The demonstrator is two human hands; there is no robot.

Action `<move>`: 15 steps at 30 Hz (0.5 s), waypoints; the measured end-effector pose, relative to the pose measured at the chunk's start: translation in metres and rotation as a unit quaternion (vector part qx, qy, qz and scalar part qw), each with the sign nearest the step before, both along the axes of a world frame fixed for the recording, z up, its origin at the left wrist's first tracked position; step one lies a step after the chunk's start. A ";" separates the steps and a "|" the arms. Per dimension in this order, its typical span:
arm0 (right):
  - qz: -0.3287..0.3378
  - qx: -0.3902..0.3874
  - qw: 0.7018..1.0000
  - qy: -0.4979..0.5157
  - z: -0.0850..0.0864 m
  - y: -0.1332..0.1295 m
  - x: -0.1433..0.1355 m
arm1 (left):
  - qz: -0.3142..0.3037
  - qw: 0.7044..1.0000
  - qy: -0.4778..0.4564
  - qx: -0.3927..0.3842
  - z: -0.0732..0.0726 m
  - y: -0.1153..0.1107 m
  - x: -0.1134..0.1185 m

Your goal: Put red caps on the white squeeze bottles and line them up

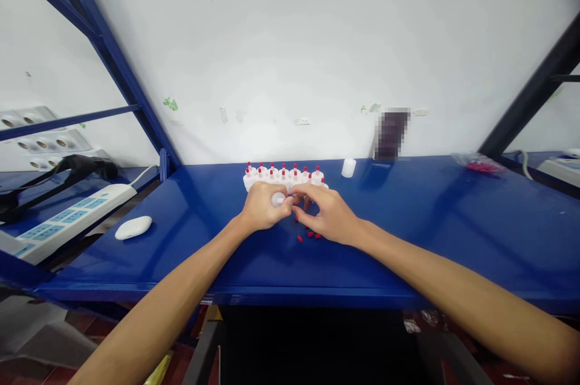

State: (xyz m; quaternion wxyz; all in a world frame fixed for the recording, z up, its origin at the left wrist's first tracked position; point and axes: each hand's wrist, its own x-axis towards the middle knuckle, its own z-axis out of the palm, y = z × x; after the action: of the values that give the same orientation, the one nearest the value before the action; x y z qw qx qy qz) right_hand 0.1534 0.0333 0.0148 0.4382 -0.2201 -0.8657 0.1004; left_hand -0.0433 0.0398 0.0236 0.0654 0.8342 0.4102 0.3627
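My left hand (261, 205) is wrapped round a small white plastic bottle (278, 199), which lies tilted with its tip toward the right. At that tip the fingers of my right hand (334, 216) are bent in a pinch; whatever sits between them is hidden. Just beyond both hands stand rows of white bottles (250, 179) topped with red caps (283, 166), the nearest ones partly covered by my fingers. Several loose red caps (299, 239) lie on the blue table below my right hand.
On the blue table (430, 234), a white cylindrical container (348, 168) stands near the wall, left of a pixelated dark object (392, 134). A plastic bag of red pieces (483, 164) lies far right. Leftward are a white oval case (133, 227) and a power strip (77, 216).
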 end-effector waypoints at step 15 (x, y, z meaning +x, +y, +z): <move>-0.226 0.075 0.969 0.069 0.020 0.033 0.040 | 0.022 1.000 0.005 -0.018 -0.006 0.008 -0.010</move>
State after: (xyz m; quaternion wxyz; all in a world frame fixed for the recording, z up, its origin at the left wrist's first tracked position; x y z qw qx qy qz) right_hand 0.1938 0.0668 0.0346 0.5236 -0.3692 -0.7661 -0.0515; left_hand -0.0535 0.0482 0.0175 0.0700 0.8255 0.4350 0.3526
